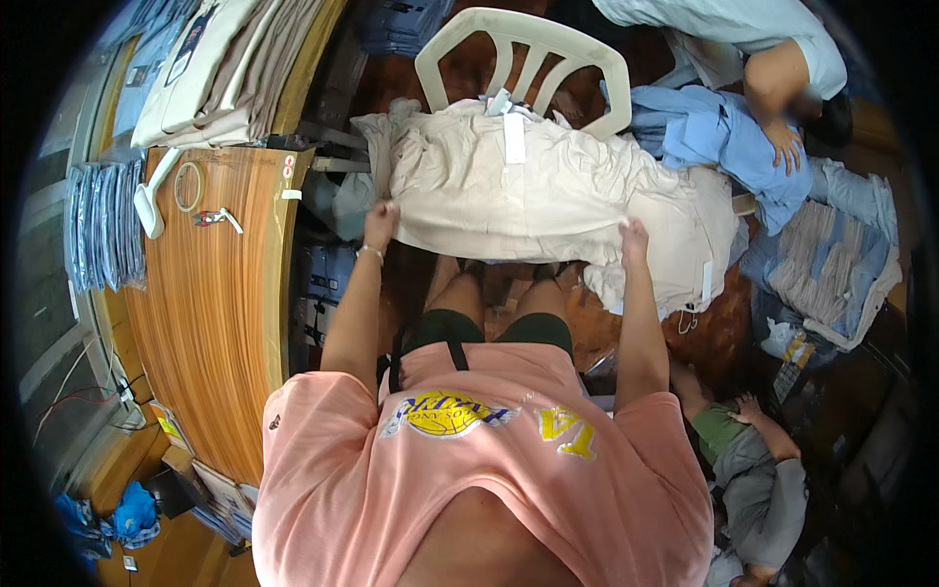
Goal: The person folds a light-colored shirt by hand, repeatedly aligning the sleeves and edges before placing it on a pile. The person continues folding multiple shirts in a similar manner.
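Observation:
Both my hands pinch the near edge of a cream garment [489, 220], holding it stretched wide in front of me. My left hand [381, 225] is closed on its left corner, with a band on the wrist. Its right corner is gripped by my right hand [634, 242]. The cloth lies over a heap of wrinkled cream garments [690, 245] in front of a plastic chair [477, 22]. A white paper tag [514, 140] lies on the cloth, and another white tag [706, 282] hangs on the heap's right side. The garment's exact kind is unclear.
At left, a wooden table [201, 333] holds a tape roll [189, 186], a small red tool [208, 218] and folded clothes [210, 78]. Far right, a co-worker's hand [782, 147] rests on blue shirts [694, 127]. Another person [768, 489] sits low at right.

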Demonstrator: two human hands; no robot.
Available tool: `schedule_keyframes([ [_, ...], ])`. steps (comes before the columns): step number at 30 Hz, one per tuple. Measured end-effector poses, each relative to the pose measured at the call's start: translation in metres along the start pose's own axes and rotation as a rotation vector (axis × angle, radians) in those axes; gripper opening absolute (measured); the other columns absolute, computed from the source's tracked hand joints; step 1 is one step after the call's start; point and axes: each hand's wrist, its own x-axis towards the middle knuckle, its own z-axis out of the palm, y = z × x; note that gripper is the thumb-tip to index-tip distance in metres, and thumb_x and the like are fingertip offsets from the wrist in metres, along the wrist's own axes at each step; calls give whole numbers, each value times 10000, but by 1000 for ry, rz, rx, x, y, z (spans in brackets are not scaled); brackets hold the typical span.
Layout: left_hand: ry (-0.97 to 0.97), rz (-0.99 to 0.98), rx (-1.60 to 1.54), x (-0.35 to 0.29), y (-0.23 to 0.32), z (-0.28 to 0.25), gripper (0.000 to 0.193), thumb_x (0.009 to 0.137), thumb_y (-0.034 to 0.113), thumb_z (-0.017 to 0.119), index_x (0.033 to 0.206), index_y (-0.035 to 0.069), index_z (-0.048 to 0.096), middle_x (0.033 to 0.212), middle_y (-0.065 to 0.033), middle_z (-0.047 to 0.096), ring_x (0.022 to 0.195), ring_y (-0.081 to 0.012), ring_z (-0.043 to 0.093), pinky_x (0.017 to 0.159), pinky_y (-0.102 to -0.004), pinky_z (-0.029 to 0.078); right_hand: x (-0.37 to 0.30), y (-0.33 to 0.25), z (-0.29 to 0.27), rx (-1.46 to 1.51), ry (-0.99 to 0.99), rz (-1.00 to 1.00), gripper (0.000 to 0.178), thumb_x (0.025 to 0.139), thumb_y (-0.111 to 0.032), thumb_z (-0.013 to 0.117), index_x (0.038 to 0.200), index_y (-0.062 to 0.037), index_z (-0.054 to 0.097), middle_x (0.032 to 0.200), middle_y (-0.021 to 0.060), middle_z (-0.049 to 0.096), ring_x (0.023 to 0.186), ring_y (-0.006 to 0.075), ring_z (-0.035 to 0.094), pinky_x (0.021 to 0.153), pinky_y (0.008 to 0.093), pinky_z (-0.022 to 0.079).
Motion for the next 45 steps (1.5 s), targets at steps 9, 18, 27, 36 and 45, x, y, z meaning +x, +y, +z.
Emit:
schedule_keyframes([
  [9,330,589,-120,-9,283,-23,213,897,208,451,821,12,486,604,-5,469,480,-69,432,447,-225,371,12,-246,-38,70,194,-454,193,840,-78,506,1028,-33,505,815,57,574,678,108,515,613,234,415],
  [18,294,391,102,-65,178,-41,214,897,214,431,845,14,485,589,-17,443,466,-81,388,426,-236,330,-69,-189,-54,133,149,-384,366,747,59,542,1078,-93,506,796,12,544,683,80,488,570,204,379],
  [27,323,-321,-22,-40,0,-26,570,864,286,487,1291,45,196,911,-125,542,589,-149,491,422,-274,409,-37,21,-42,-537,171,-197,422,691,-180,665,1073,-84,515,928,176,547,866,277,542,767,350,433],
  [36,-34,97,339,-17,120,88,541,873,251,479,1298,53,209,995,-123,533,703,-176,541,591,-279,458,-27,2,-179,63,33,267,303,754,-196,602,1037,-102,548,834,54,569,706,134,530,558,266,405],
  [45,-1102,469,802,-107,187,417,327,839,200,515,1111,23,476,946,-161,576,830,-243,581,719,-314,455,67,151,-238,-414,690,147,190,725,-191,551,856,-63,602,714,42,579,651,161,565,568,341,450],
])
